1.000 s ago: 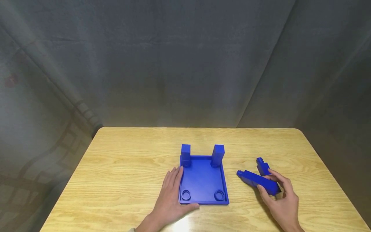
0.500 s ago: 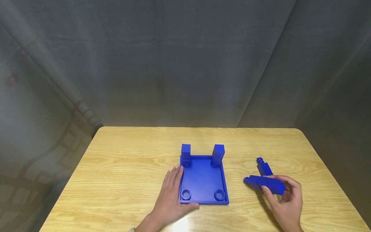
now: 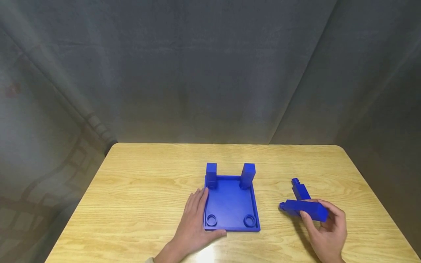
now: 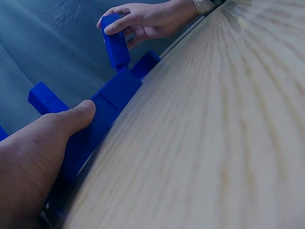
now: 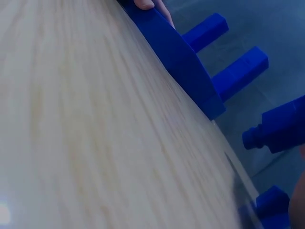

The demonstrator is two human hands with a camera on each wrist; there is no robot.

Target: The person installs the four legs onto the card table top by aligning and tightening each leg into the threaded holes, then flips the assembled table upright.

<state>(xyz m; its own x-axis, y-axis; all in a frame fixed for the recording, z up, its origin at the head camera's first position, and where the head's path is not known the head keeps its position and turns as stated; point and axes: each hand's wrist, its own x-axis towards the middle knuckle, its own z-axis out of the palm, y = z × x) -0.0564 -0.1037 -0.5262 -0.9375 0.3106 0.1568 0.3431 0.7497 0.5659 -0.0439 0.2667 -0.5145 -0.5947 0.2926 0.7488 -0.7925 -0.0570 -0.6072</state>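
Observation:
A blue square tray (image 3: 230,204) lies on the wooden table (image 3: 148,182), with two blue posts (image 3: 211,174) standing at its far corners and two round sockets (image 3: 211,220) at its near corners. My left hand (image 3: 194,219) lies flat with straight fingers against the tray's left edge (image 4: 109,102). My right hand (image 3: 325,228) grips a blue post with a peg end (image 3: 304,209), lifted just above the table. Another blue peg post (image 3: 298,189) lies on the table behind it. The held post's peg end (image 5: 281,129) shows in the right wrist view.
A grey curtain (image 3: 210,73) hangs behind the table. The table's right edge (image 3: 378,197) is close to my right hand. Bare wood stretches left of the tray and along the far side.
My right hand has lifted the blue post and turned it nearly level, drawing it slightly right and nearer. The left hand and the tray have stayed in place.

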